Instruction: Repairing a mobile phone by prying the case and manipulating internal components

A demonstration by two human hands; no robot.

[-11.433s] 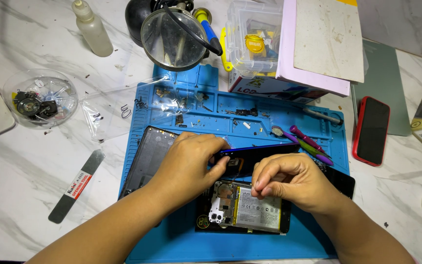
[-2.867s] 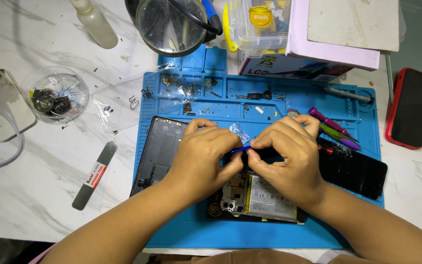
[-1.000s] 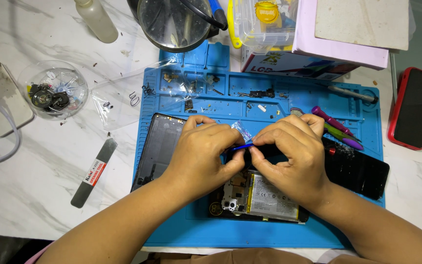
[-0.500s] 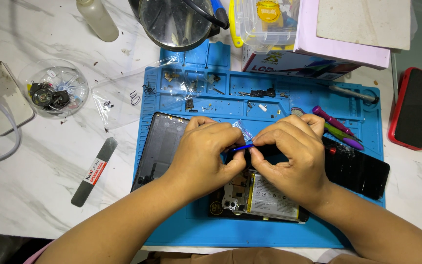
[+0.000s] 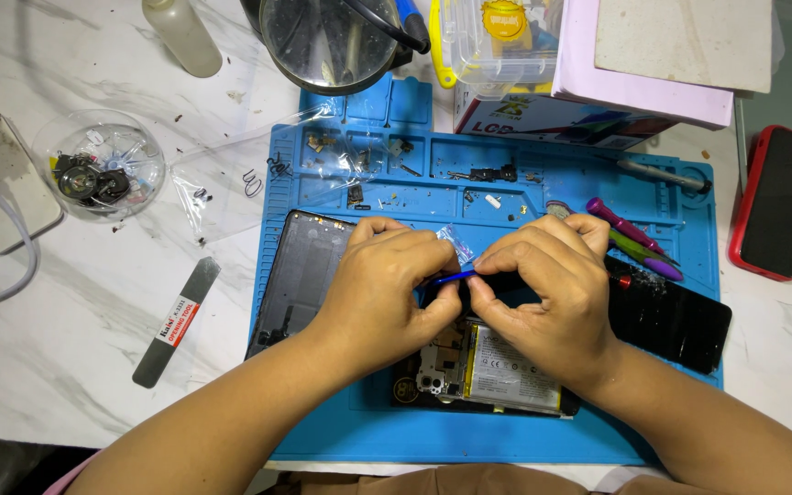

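Observation:
My left hand [image 5: 387, 293] and my right hand [image 5: 552, 293] meet over the blue repair mat [image 5: 323, 440]. Both pinch a thin blue strip [image 5: 456, 275] between their fingertips, just above an opened phone body [image 5: 497, 371] with its battery and circuit board showing. A small piece of clear film [image 5: 456, 243] sticks up behind the fingers. A black back cover [image 5: 300, 275] lies under my left hand. A black screen panel [image 5: 671, 316] lies to the right of my right hand.
Purple and green pry tools [image 5: 630, 238] lie on the mat by a metal screwdriver [image 5: 657, 171]. A red-cased phone [image 5: 778, 202], pink box [image 5: 634, 82], magnifier [image 5: 327, 41], plastic parts dish [image 5: 98, 174], squeeze bottle [image 5: 181, 37] and metal opening tool [image 5: 176, 321] surround the mat.
Both hands stay together over the opened phone with small fingertip shifts on the blue strip. Since the oldest frame the hands have come together higher above the phone.

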